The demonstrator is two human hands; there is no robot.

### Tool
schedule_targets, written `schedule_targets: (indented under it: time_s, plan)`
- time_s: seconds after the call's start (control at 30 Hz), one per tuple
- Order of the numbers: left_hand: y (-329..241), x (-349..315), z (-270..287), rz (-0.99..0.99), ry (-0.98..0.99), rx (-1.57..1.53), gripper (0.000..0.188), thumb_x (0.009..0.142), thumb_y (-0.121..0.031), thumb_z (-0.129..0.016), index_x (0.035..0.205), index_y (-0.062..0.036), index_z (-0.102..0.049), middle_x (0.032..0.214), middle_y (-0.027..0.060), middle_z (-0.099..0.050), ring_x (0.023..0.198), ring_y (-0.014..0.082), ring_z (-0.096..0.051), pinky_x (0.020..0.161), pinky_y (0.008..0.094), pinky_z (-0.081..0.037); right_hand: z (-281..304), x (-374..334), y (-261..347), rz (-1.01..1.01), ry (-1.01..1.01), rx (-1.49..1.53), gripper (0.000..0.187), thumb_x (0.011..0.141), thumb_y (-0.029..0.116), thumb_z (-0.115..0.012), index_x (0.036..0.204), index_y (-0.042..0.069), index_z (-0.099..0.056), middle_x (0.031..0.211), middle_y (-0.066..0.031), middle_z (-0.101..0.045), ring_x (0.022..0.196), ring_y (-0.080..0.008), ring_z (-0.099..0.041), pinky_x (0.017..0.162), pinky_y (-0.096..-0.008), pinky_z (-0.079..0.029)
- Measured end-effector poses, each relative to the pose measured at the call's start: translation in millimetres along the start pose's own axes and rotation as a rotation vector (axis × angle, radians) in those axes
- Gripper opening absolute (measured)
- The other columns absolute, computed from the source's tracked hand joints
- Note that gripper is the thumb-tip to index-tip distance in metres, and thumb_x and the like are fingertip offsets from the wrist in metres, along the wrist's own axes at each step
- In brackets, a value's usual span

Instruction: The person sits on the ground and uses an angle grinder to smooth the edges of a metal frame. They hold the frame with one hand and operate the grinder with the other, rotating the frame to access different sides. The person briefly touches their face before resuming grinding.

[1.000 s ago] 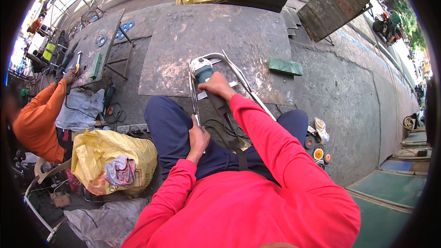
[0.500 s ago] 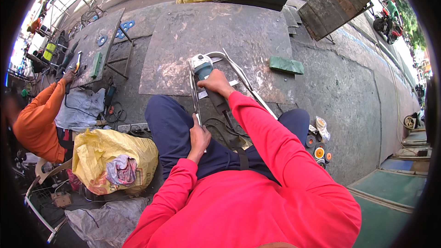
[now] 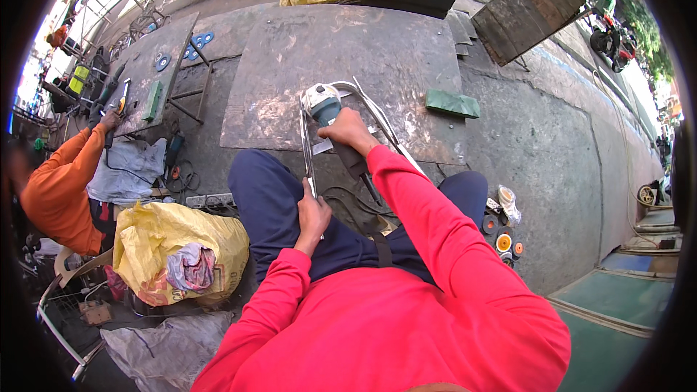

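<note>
R grip (image 3: 348,131) squeezes grinder (image 3: 328,110), w/ its head poking out past it, at far L bend of shiny frame (image 3: 379,116); L grip (image 3: 314,218) pinches frame's L bar nr low end.

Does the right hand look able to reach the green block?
Probably not as things stand: the right hand is closed around the angle grinder, and one side of the metal frame lies between it and the green block.

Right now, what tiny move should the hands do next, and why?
Perhaps ease the grinder slightly along the left bar of the metal frame: the right hand grips the grinder, its head sits by the far left corner, and the left hand holds that bar.
</note>
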State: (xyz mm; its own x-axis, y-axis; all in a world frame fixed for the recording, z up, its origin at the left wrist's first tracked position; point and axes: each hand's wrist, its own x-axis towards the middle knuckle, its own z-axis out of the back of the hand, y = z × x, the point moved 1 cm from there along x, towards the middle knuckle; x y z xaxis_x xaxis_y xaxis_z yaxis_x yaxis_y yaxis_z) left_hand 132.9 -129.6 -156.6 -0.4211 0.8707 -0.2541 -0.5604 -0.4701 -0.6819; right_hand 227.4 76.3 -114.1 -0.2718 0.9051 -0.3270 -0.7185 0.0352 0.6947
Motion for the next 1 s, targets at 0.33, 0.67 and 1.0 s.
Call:
schedule_targets:
  time_s: [0.33, 0.67, 1.0]
  plan:
    - [-3, -1, 1, 0.035, 0.040, 0.018, 0.066, 0.085, -0.004, -0.053, 0.146, 0.0035, -0.029, 0.091, 0.0367, -0.063, 0.088, 0.0489, -0.064, 0.078, 0.0525, -0.049, -21, -1, -13, -0.021, 0.016, 0.007, 0.058, 0.057, 0.040, -0.082, 0.081, -0.011, -0.069, 0.088, -0.0291, -0.069, 0.086, -0.0376, -0.070, 0.077, -0.0384, -0.055]
    - [-1, 1, 2, 0.020, 0.027, -0.010, 0.065, 0.086, -0.004, -0.052, 0.146, 0.0036, -0.029, 0.088, 0.0363, -0.063, 0.086, 0.0492, -0.064, 0.076, 0.0530, -0.049, -26, -30, -20, -0.101, 0.033, 0.086, 0.052, 0.057, 0.035, -0.081, 0.079, -0.010, -0.069, 0.083, -0.0269, -0.070, 0.081, -0.0352, -0.071, 0.073, -0.0390, -0.055]
    - [-4, -2, 0, -0.006, -0.004, -0.006, 0.062, 0.086, -0.003, -0.052, 0.143, 0.0047, -0.030, 0.088, 0.0358, -0.064, 0.086, 0.0486, -0.064, 0.076, 0.0526, -0.049, -9, -21, -26, -0.051, -0.056, 0.067, 0.058, 0.058, 0.041, -0.081, 0.077, -0.013, -0.067, 0.082, -0.0280, -0.069, 0.080, -0.0349, -0.071, 0.073, -0.0394, -0.055]
